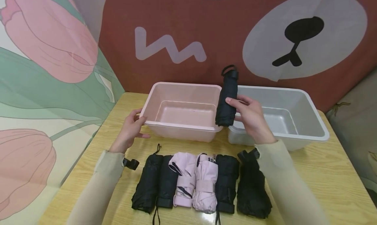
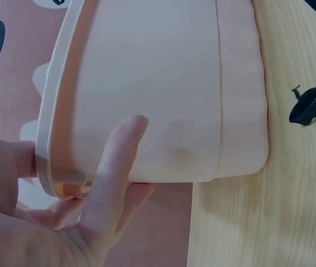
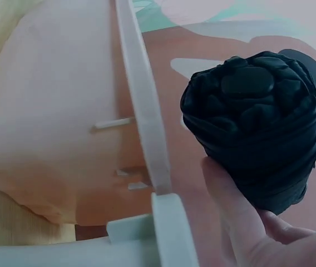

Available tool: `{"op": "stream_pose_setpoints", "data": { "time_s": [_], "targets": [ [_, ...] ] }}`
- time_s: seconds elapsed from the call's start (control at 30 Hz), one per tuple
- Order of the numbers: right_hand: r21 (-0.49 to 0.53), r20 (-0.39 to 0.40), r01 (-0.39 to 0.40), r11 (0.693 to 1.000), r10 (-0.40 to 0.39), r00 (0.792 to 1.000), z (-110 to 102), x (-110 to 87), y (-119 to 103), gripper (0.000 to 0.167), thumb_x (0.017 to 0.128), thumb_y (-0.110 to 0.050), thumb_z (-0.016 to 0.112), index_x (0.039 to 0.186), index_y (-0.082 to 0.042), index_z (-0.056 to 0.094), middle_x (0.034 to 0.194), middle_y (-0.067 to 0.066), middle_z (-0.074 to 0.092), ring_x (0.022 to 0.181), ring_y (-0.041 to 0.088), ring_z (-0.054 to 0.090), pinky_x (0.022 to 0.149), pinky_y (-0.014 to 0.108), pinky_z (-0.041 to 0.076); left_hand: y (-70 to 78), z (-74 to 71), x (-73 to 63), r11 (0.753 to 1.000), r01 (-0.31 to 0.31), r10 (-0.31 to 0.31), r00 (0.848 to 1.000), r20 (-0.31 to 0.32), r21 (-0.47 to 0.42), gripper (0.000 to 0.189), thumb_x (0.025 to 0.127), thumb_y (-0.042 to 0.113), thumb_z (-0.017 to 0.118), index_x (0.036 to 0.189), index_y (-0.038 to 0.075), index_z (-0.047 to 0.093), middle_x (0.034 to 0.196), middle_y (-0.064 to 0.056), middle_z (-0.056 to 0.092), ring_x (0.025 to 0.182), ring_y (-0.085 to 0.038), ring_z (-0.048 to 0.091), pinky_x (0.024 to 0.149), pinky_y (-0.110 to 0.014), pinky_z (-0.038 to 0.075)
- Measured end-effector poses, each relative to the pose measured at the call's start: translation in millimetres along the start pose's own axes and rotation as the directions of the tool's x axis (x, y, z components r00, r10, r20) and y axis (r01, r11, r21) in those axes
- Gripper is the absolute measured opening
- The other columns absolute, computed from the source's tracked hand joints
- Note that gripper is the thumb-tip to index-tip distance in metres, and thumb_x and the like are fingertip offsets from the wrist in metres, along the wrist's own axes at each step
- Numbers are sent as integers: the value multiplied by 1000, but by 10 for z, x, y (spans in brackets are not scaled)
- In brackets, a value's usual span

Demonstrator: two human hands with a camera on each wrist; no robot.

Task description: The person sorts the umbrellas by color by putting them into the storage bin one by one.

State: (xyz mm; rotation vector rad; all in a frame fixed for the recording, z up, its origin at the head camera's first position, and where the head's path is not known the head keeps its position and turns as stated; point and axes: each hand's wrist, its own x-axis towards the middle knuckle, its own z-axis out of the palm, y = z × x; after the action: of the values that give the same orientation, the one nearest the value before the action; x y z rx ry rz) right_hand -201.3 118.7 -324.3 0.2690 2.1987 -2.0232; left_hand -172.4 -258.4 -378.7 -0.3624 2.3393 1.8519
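My right hand [image 1: 251, 117] grips a black folded umbrella [image 1: 228, 99] near its middle. The umbrella stands nearly upright in the air between the two bins, its wrist loop at the top. In the right wrist view one gathered end of the umbrella [image 3: 252, 122] faces the camera. A pink plastic bin [image 1: 182, 127] sits at the left, with nothing inside. At its front left corner my left hand [image 1: 129, 128] holds the rim, thumb on the edge and fingers against the outer wall. The left wrist view shows that hand [image 2: 85, 206] at the corner.
Right of the pink bin stands a grey-white bin [image 1: 294, 138]. In front lies a row of folded umbrellas: black ones [image 1: 147, 182] at both ends and two pink ones [image 1: 205, 185] in the middle. A printed cloth [image 1: 176, 18] hangs behind the wooden table [image 1: 327, 185].
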Motion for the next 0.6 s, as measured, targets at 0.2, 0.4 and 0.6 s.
{"op": "stream_pose_setpoints", "data": {
  "time_s": [0.2,0.4,0.6],
  "targets": [
    [-41,-32,4,999,-6,999,76,88,18,77,83,-44,72,145,-10,40,137,11,48,111,20,52,77,25,58,2,8,-10,1000,-8,8,1000,-1,4,54,101,21,45,150,13,26,141,-23,39,121,-36,46,67,-46,63],
    [-55,-21,15,998,-17,1000,117,145,45,77,83,-42,73,144,-8,41,136,13,49,116,23,55,70,22,59,-15,-1,-5,1000,-9,9,1000,-2,16,54,100,23,46,150,13,26,140,-22,40,122,-36,47,67,-46,63],
    [-120,-11,22,993,-23,1000,158,170,27,79,82,-46,72,143,-7,42,132,14,50,110,23,59,67,20,59,3,9,-10,1000,1,-1,1000,-5,6,54,100,23,46,150,14,26,141,-21,40,122,-36,46,67,-46,63]
  ]
}}
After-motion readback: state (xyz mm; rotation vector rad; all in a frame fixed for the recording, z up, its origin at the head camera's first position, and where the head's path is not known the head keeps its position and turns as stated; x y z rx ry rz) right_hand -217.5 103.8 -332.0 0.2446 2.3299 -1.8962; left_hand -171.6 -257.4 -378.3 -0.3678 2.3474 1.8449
